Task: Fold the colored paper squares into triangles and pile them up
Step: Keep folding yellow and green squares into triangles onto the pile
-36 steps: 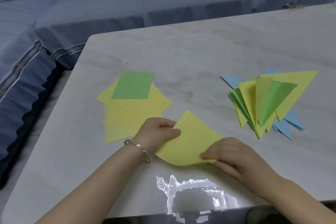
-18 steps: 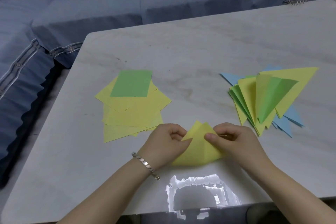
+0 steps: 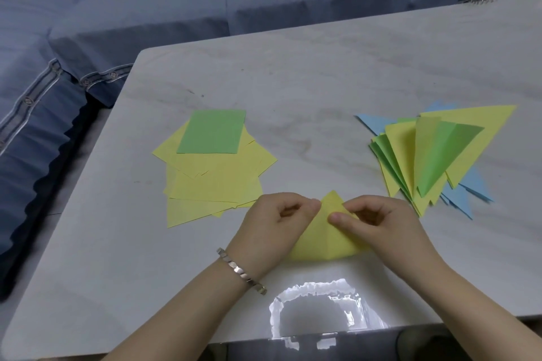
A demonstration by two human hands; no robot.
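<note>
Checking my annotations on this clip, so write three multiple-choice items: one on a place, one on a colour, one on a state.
1. The pile of triangles lies: A) left of the left hand B) right of the right hand C) between them.
2. The top sheet of the unfolded stack is: A) blue B) yellow C) green.
3. The yellow sheet is: A) flat, untouched B) folded, pinched by both hands C) crumpled.
Answers: 1B, it lies past the right hand; 2C, green covers the yellow ones; 3B, both hands curl on its tip.

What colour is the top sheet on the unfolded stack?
Green; the top sheet lies on yellow ones, in the head view.
</note>
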